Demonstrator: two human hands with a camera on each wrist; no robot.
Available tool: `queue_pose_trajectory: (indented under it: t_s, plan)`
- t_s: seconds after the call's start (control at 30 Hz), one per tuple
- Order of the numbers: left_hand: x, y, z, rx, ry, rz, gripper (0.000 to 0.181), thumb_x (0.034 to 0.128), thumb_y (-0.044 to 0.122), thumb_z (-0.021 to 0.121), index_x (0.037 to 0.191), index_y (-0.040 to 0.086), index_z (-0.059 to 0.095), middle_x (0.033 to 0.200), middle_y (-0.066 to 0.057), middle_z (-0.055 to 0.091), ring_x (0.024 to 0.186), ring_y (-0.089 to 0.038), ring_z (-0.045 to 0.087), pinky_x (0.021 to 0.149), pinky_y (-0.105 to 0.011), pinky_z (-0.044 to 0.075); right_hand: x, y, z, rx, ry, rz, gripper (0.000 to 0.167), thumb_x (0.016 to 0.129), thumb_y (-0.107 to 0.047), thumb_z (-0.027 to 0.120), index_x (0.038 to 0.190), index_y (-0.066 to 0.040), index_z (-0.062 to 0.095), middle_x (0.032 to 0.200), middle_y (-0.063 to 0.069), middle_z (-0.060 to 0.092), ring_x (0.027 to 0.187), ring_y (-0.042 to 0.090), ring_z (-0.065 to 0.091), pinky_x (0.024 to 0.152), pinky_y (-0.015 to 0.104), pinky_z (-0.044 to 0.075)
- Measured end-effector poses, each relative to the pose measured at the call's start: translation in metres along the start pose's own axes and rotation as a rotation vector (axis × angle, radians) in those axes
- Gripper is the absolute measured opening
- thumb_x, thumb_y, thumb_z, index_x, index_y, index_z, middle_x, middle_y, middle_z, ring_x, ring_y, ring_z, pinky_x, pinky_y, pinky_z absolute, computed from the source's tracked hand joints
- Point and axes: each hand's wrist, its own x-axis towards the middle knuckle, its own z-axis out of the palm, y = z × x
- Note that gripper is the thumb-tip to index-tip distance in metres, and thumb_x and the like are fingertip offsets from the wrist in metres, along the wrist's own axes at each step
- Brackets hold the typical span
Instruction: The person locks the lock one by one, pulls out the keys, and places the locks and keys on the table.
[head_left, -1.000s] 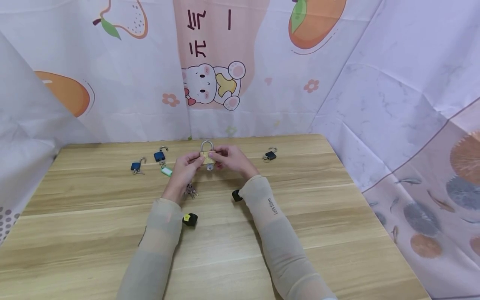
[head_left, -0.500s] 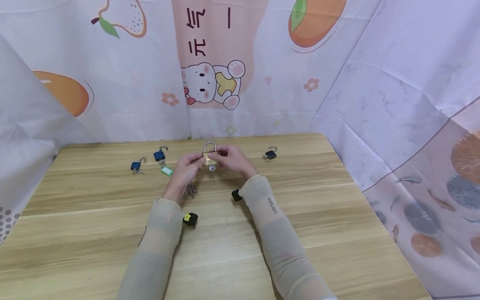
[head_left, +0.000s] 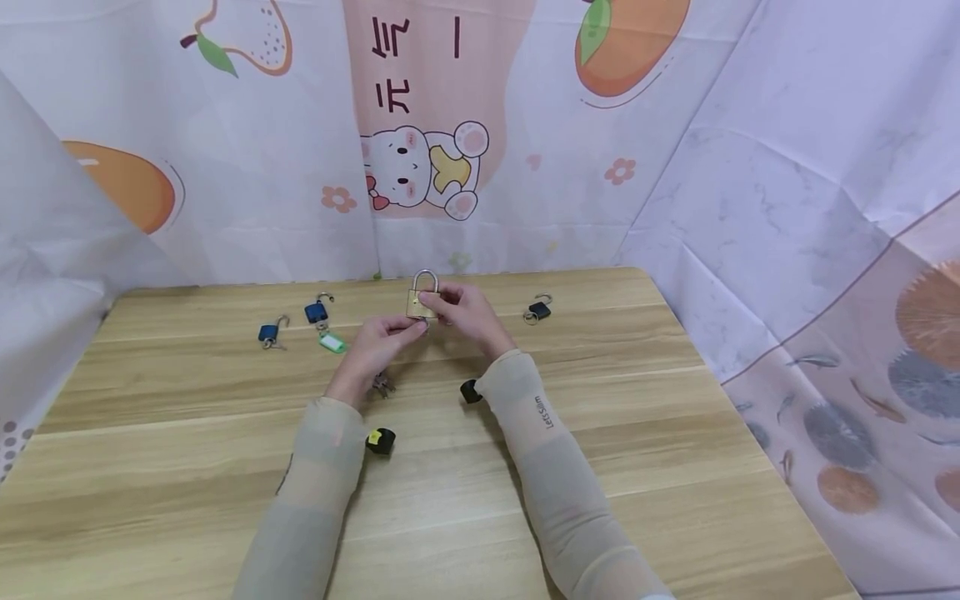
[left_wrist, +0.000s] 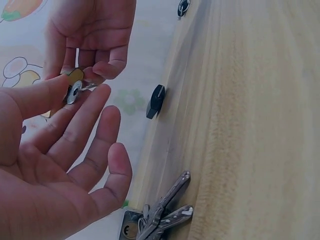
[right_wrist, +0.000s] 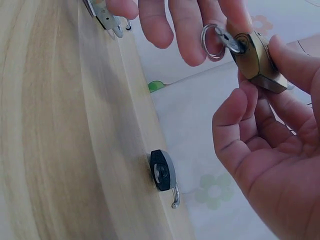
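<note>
A brass padlock (head_left: pixel 422 307) hangs above the table's far part with its shackle upward. My right hand (head_left: pixel 472 317) grips the padlock's body, thumb across its front. Just below it, my left hand (head_left: pixel 373 348) has thumb and forefinger pinched at the key under the body. In the left wrist view the round key head (left_wrist: pixel 74 93) shows between the left thumb and fingers, the other fingers loosely bent. The right wrist view shows the key (right_wrist: pixel 228 40) in the padlock's (right_wrist: pixel 257 62) underside, with a ring (right_wrist: pixel 205 42) on it.
Two blue padlocks (head_left: pixel 316 312) with open shackles lie far left, a green tag (head_left: pixel 332 342) beside one. A black padlock (head_left: pixel 540 311), shackle open, lies far right. Several keys (head_left: pixel 383 384) lie by the left wrist. Behind the table (head_left: pixel 427 517) hangs a printed curtain (head_left: pixel 300 242).
My left hand has moved from the padlock's body down to the key. The padlock has shifted slightly right and up with my right hand still gripping it.
</note>
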Motion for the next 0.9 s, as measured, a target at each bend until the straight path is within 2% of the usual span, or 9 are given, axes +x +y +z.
queue_pose_trajectory:
  t_s: [0.13, 0.27, 0.4, 0.53, 0.77, 0.9]
  plan:
    - [0.0, 0.0005, 0.0007, -0.016, 0.012, 0.002, 0.041, 0.1016, 0.029, 0.065, 0.124, -0.006, 0.067, 0.124, -0.021, 0.068, 0.119, -0.029, 0.061, 0.107, -0.046, 0.044, 0.0005, -0.0012, 0.0003, 0.02, -0.011, -0.002, 0.025, 0.097, -0.028, 0.072, 0.107, -0.006, 0.075, 0.075, 0.008, 0.059, 0.068, 0.022, 0.051, 0.068, 0.05, 0.046]
    - [-0.0003, 0.0011, 0.001, -0.03, 0.018, 0.004, 0.041, 0.1014, 0.028, 0.066, 0.123, -0.008, 0.066, 0.124, -0.023, 0.067, 0.117, -0.031, 0.063, 0.106, -0.048, 0.046, 0.0008, -0.0013, 0.0006, 0.037, -0.018, 0.01, 0.025, 0.097, -0.028, 0.072, 0.106, -0.005, 0.075, 0.08, 0.011, 0.063, 0.067, 0.017, 0.052, 0.068, 0.047, 0.047]
    - [-0.0009, 0.0015, 0.0017, -0.014, 0.023, 0.02, 0.043, 0.1013, 0.028, 0.066, 0.123, -0.009, 0.065, 0.124, -0.023, 0.067, 0.116, -0.03, 0.063, 0.106, -0.048, 0.045, 0.0015, -0.0011, 0.0002, 0.051, -0.018, 0.018, 0.025, 0.098, -0.027, 0.071, 0.106, -0.003, 0.074, 0.083, 0.011, 0.064, 0.068, 0.017, 0.053, 0.066, 0.041, 0.047]
    - [-0.0015, 0.0024, 0.0027, 0.001, 0.035, 0.038, 0.041, 0.1012, 0.027, 0.066, 0.121, -0.009, 0.067, 0.122, -0.024, 0.068, 0.115, -0.032, 0.063, 0.105, -0.049, 0.046, 0.0012, -0.0019, -0.0002, 0.065, -0.017, 0.019, 0.026, 0.098, -0.026, 0.071, 0.106, -0.002, 0.074, 0.081, 0.004, 0.064, 0.069, 0.019, 0.053, 0.065, 0.037, 0.047]
    - [-0.0015, 0.004, 0.0032, -0.002, 0.045, 0.042, 0.037, 0.1007, 0.023, 0.066, 0.117, -0.01, 0.068, 0.12, -0.026, 0.068, 0.113, -0.033, 0.064, 0.104, -0.05, 0.047, 0.0008, -0.0026, -0.0003, 0.064, -0.015, 0.012, 0.025, 0.098, -0.025, 0.071, 0.108, -0.002, 0.074, 0.082, 0.004, 0.066, 0.07, 0.018, 0.054, 0.066, 0.038, 0.048]
    - [-0.0021, 0.0041, 0.0021, 0.005, 0.045, 0.032, 0.037, 0.1008, 0.024, 0.066, 0.117, -0.009, 0.069, 0.119, -0.023, 0.069, 0.108, -0.028, 0.065, 0.102, -0.049, 0.048, 0.0011, -0.0024, -0.0004, 0.053, -0.013, 0.014, 0.026, 0.098, -0.026, 0.071, 0.109, -0.002, 0.074, 0.083, 0.005, 0.066, 0.069, 0.015, 0.054, 0.068, 0.042, 0.048]
